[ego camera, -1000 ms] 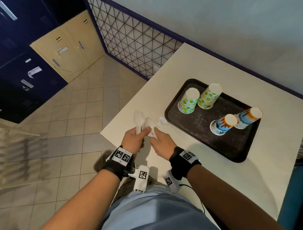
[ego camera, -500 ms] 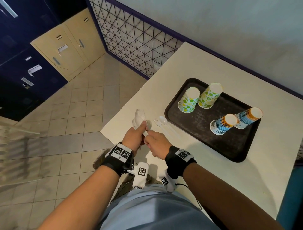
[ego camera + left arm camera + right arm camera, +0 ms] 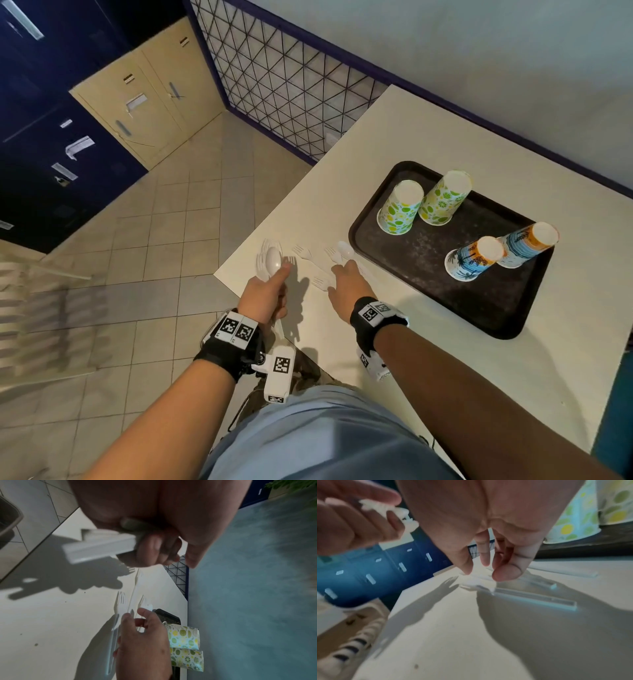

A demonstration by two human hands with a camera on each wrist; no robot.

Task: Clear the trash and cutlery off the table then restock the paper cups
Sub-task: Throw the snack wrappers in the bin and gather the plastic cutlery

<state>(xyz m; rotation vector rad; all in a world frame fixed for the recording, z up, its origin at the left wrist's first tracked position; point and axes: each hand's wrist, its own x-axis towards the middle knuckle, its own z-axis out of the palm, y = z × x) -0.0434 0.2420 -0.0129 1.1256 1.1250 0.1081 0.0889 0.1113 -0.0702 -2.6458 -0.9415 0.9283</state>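
Note:
My left hand (image 3: 270, 291) grips a bundle of white plastic cutlery (image 3: 271, 262), a spoon on top, over the table's near-left corner; the left wrist view shows its fingers curled round the handles (image 3: 99, 549). My right hand (image 3: 339, 275) hovers open over loose forks (image 3: 321, 283) on the table, with fingertips (image 3: 506, 573) spread just above one fork (image 3: 534, 597). Another fork (image 3: 302, 253), a further fork (image 3: 331, 253) and a spoon (image 3: 346, 250) lie beside the tray. Upside-down paper cups stand on it: two green (image 3: 399, 207), two blue and orange (image 3: 474, 258).
The dark tray (image 3: 445, 308) fills the middle of the white table (image 3: 445, 377), which stands against a wall. The table's left edge drops to a tiled floor (image 3: 154, 274). A wire-mesh fence (image 3: 291, 85) and lockers (image 3: 147, 96) stand beyond. A grey bin (image 3: 6, 520) sits on the floor.
My right hand has let go of the piece it passed to the left hand and moved right, over the forks on the table. The left hand still holds its bundle, now with the spoon on top.

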